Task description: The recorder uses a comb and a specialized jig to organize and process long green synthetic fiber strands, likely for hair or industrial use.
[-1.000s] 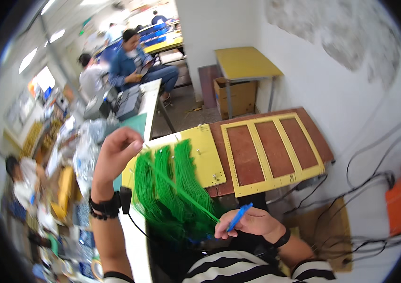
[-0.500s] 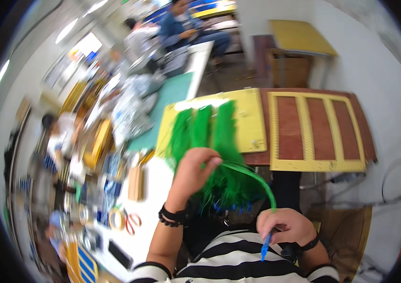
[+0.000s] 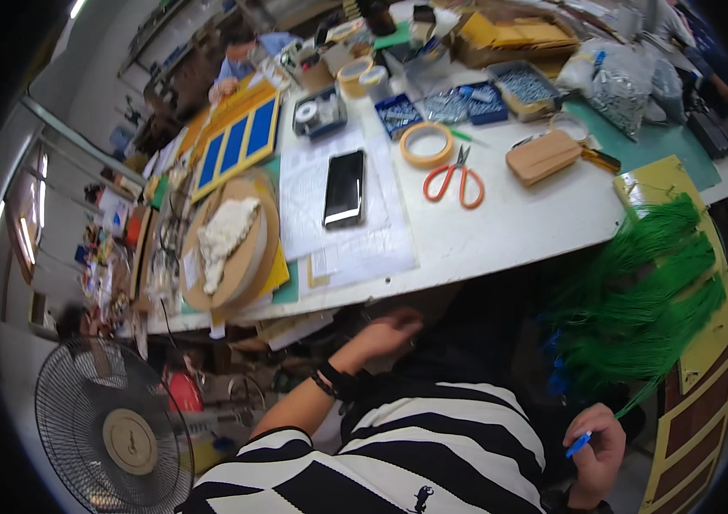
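My right hand (image 3: 597, 444) at the lower right is closed around a blue tip (image 3: 580, 444) joined to thin green strands (image 3: 645, 394), which run up from behind the fingers. Above it, a large mass of green strands (image 3: 638, 291) hangs over the near side of a yellow board (image 3: 651, 182). My left hand (image 3: 390, 332) is just below the table's front edge, away from the strands. Its fingers look loosely stretched and somewhat blurred, with nothing seen in them.
The white table (image 3: 501, 244) holds red-handled scissors (image 3: 456, 182), a tape roll (image 3: 426, 146), a phone (image 3: 345, 188), a wooden block (image 3: 544, 158) and blue parts trays (image 3: 484, 101). A fan (image 3: 116, 428) stands lower left. A person (image 3: 248, 56) sits across the table.
The view has swung to the left. My left hand has come away from the green strands and down to the table's front edge. My right hand still grips the blue tip.
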The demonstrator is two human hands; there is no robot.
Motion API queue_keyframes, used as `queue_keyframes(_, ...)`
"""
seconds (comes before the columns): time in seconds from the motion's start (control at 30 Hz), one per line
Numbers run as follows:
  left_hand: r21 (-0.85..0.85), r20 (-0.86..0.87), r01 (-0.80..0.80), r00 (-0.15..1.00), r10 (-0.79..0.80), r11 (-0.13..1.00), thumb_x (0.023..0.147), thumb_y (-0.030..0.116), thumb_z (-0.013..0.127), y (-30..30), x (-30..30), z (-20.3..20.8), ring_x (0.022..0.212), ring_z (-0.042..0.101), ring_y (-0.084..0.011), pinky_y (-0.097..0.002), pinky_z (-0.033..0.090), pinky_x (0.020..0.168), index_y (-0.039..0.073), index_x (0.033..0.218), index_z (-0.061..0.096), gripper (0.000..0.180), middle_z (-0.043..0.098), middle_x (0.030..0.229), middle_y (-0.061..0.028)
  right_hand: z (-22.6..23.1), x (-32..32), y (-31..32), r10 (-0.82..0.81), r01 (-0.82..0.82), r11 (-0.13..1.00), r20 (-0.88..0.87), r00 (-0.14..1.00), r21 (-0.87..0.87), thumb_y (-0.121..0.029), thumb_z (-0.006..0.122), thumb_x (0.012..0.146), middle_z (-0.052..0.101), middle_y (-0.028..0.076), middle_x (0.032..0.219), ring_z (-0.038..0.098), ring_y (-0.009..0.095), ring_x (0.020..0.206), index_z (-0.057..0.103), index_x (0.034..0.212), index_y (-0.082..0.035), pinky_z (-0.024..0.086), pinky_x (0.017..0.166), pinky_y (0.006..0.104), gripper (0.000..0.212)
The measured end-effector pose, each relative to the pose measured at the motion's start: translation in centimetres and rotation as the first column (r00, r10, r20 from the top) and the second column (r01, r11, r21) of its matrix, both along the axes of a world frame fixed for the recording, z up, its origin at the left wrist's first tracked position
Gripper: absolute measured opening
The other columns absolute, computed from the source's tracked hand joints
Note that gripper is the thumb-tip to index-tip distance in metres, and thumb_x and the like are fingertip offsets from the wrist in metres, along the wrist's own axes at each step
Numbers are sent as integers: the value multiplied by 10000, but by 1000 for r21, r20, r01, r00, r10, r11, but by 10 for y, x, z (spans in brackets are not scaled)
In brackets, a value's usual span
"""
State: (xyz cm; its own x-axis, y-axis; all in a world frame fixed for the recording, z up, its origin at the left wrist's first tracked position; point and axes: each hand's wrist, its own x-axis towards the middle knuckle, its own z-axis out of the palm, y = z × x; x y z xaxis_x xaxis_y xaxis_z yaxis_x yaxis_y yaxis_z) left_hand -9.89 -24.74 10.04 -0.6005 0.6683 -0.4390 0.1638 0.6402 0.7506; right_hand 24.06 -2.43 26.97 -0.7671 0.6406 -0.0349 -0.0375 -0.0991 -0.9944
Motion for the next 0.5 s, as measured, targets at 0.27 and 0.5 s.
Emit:
queue_keyframes(0.27, -459, -440, -205, 898, -21, 865, 962, 273, 555, -135, -70, -152, 1143, 608, -357, -439, 498, 946, 83, 1287, 602, 379, 629, 1269, -190, -6, -30, 2, 125, -125, 992, 89, 988, -1, -304, 729, 861, 534, 84, 886, 540, 140, 714, 572, 926, -7, 430, 632, 242, 342)
queue_keyframes(0.5, -251, -709, -114, 698, -102, 961, 974, 336, 469, -174, -119, -125, 1321, 469, -347, -468, 335, 1137, 140, 1380, 544, 457, 532, 1411, -172, -16, -45, -3, 55, -55, 998, 68, 996, -5, -286, 706, 879, 521, 82, 882, 535, 143, 727, 549, 964, -11, 433, 624, 241, 328)
